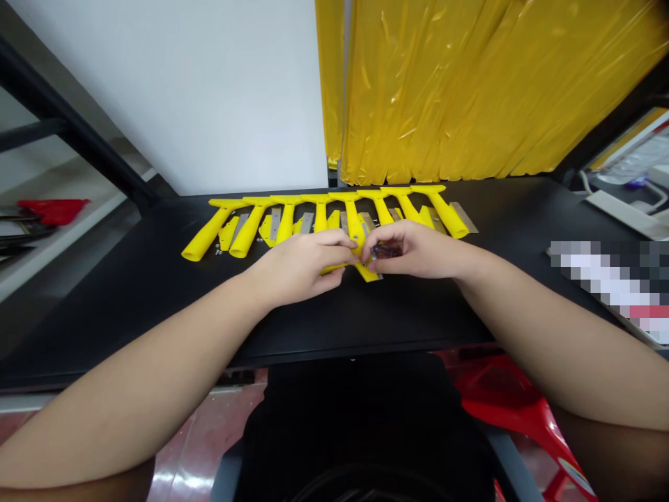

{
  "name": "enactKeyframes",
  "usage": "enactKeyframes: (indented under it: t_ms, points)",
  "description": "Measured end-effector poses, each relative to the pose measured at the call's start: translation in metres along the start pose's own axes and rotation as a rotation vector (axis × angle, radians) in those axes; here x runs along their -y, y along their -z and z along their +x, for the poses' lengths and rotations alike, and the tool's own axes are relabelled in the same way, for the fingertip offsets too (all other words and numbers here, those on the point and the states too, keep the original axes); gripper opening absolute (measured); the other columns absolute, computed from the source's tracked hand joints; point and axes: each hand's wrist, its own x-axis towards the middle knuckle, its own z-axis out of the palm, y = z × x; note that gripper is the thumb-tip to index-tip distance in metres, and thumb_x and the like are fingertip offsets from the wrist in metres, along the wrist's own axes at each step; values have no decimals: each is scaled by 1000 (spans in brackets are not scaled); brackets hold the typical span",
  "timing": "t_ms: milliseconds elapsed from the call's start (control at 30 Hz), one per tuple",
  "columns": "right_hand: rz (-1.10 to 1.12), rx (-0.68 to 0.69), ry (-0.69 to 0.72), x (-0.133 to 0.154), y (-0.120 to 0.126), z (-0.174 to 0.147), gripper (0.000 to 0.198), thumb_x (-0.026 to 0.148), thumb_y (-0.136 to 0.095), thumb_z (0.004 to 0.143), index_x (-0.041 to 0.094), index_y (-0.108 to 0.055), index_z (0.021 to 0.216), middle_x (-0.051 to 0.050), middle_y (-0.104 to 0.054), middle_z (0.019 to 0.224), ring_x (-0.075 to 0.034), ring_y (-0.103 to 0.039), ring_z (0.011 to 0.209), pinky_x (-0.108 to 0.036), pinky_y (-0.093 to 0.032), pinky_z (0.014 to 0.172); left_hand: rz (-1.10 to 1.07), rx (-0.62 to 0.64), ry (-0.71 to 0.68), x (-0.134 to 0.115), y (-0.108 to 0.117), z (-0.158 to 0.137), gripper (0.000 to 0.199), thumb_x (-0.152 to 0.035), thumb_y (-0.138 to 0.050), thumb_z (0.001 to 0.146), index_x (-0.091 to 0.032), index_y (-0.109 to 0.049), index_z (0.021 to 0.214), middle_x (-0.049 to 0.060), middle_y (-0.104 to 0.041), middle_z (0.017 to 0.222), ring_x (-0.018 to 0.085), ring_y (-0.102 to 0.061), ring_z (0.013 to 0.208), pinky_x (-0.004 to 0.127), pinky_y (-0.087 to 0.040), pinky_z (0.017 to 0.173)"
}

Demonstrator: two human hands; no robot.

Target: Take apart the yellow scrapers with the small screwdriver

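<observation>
A yellow scraper (370,274) with a strip of metal blade at its end is held low over the tabletop between my hands. My left hand (311,265) is closed around its left side. On the right side, my right hand (412,251) has thumb and fingers pinched close to the small screw holes. A dark, shiny object (387,249) shows inside that curled hand; I cannot tell its kind. Just behind my hands runs a row of several yellow scraper handles (285,223). Between them lie metal blades (307,223), yellow plates (226,235) and tiny screws (218,251).
The black table (182,307) has a white panel (224,97) and a yellow plastic sheet (449,90) behind it. A blurred-out flat item (617,286) lies at the right. Below is a red stool (502,397); a shelf (78,230) stands left.
</observation>
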Motion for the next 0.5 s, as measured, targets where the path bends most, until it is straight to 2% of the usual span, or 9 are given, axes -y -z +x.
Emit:
enactKeyframes:
  t_ms: [167,367,500]
  points:
    - [4,24,-43,-1,-3,1,14,30,-77,85,20,-77,96,-3,-76,92,-16,-65,77,-32,-53,75,-8,6,2,0,-1,0,25,-16,-59,98,-23,-79,111,5,-75,121,20,-74,98,29,-57,81]
    - [47,-11,-35,1,-6,4,10,29,-77,85,20,-75,91,-4,-76,92,-18,-67,81,-35,-53,79,-8,9,0,1,-1,1,26,-17,-57,99,-23,-78,112,6,-75,124,20,-75,102,30,-58,82]
    - [84,-64,-33,-2,-10,6,12,25,-78,83,20,-68,88,0,-67,82,-15,-59,73,-32,-47,71,31,9,1,-1,-1,1,29,-17,-57,99,-26,-78,117,4,-75,129,20,-76,104,30,-59,83]
